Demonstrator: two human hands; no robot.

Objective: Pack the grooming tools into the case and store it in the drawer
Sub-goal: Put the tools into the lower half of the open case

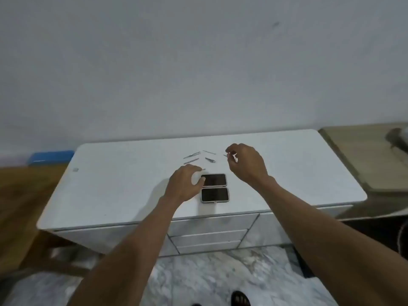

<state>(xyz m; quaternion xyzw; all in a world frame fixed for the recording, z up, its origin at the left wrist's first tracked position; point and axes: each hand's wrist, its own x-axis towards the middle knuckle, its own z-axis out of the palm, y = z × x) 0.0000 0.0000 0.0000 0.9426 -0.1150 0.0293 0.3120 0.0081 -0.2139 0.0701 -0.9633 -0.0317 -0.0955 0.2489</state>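
An open case [217, 195] with two dark halves lies on the white cabinet top [123, 186], near its front edge. My left hand [184, 183] holds the far half's left corner, thumb on the case and fingers arched down behind it. A thin tool's tip [203, 169] pokes out by those fingers. Several slim metal grooming tools [191, 155] lie scattered just beyond the case. My right hand [247, 164] hovers to their right, its fingers curled and pinching one thin metal tool [225, 155] above the cabinet top.
Stacked drawers [209, 237] face me below the cabinet top. A blue box [50, 157] sits on the wooden surface to the left. A beige table [371, 155] adjoins on the right. The marble floor and my sandalled foot [239, 299] are below.
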